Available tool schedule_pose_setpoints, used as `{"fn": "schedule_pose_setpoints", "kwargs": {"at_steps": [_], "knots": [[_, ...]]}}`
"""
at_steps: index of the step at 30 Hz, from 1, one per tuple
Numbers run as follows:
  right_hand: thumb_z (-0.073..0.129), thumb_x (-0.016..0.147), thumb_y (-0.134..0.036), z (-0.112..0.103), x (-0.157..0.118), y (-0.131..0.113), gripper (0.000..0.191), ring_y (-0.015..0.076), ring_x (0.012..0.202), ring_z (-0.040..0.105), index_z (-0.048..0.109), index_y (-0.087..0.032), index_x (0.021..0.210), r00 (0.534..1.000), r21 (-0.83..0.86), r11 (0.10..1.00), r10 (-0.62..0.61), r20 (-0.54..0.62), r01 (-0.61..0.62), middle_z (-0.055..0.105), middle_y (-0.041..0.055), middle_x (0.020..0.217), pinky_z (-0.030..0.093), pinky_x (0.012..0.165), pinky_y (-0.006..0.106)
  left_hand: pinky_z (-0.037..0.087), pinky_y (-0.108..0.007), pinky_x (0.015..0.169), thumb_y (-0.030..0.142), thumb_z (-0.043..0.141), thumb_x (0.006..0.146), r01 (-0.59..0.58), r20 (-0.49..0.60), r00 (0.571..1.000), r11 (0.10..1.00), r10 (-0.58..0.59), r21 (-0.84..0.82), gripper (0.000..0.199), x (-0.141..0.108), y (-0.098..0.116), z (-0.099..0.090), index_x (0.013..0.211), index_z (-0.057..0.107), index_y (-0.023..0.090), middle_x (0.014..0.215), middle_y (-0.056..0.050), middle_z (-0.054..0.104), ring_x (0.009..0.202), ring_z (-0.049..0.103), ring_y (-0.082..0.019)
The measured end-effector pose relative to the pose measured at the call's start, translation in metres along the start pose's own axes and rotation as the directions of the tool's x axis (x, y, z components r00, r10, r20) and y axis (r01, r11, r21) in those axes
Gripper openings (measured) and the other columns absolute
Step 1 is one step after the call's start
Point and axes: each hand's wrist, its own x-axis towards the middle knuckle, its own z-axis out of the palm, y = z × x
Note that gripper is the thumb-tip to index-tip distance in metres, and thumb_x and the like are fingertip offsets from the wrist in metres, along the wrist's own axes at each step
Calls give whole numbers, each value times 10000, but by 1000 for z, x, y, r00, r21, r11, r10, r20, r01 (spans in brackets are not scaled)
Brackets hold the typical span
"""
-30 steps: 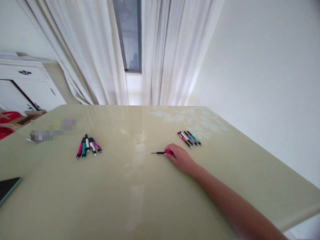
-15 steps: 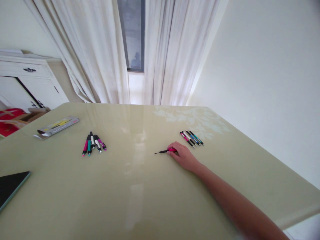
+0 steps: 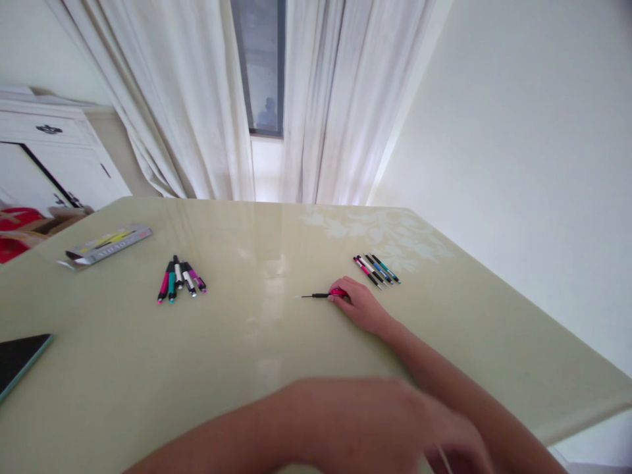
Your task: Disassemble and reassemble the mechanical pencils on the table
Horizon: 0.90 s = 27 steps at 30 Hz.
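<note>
My right hand [image 3: 358, 304] rests on the table with its fingers closed around a pink-and-black pen [image 3: 320, 295], whose thin dark tip points left. Just beyond that hand lies a row of several slim pens [image 3: 378, 270] in pink, white, blue and teal, side by side. My left hand [image 3: 375, 421] crosses the bottom of the view, close to the camera and blurred. Its fingers bend down and are partly cut off by the lower edge; a thin pale line shows by them, too unclear to name. To the left, a loose group of several pens [image 3: 178, 276] fans out on the table.
An open grey-and-yellow carton [image 3: 111, 245] lies at the table's far left. The corner of a dark flat device [image 3: 22, 359] shows at the left edge. Behind the table [image 3: 222, 355] are curtains [image 3: 197, 99], a white cabinet [image 3: 59, 145] and a wall on the right.
My left hand and forearm have come into view at the bottom, in front of my right arm. My right hand still holds the pen in nearly the same place. The view has shifted slightly.
</note>
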Motion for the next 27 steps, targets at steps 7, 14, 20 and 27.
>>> {"fn": "schedule_pose_setpoints", "kwargs": {"at_steps": [7, 14, 20, 27], "knots": [[619, 964, -194, -2, -1, -6, 36, 188, 846, 606, 647, -185, 942, 1000, -2, 1000, -2, -5, 2, 657, 45, 916, 447, 771, 289, 482, -405, 903, 251, 822, 805, 653, -565, 722, 662, -400, 366, 371, -9, -139, -103, 1152, 716, 175, 1120, -126, 693, 1059, 635, -316], [542, 984, -133, 1, -3, -3, 91, 203, 898, 607, 616, -184, 996, 999, -63, 998, -24, 26, 25, 653, 60, 968, 448, 805, 303, 485, -319, 808, 251, 641, 920, 420, -545, 789, 897, -285, 139, 131, -19, -179, -92, 871, 742, 184, 895, -42, 701, 873, 649, -210], [493, 1014, -161, 5, -4, -2, 97, 218, 926, 608, 584, -191, 1026, 1000, -121, 993, -11, 25, 14, 648, 75, 1001, 451, 829, 323, 490, -291, 772, 286, 736, 861, 295, -560, 793, 955, -240, 8, 127, -20, -185, -85, 943, 757, 191, 1011, -44, 679, 856, 651, -179], [462, 1040, -187, 5, -4, -3, 105, 212, 906, 613, 566, -199, 1031, 1000, -131, 991, 21, 4, -21, 647, 73, 1001, 463, 821, 315, 485, -286, 758, 322, 686, 939, 244, -641, 754, 967, -143, 71, 158, -23, -188, -77, 937, 799, 211, 881, -32, 700, 822, 651, -178]]}}
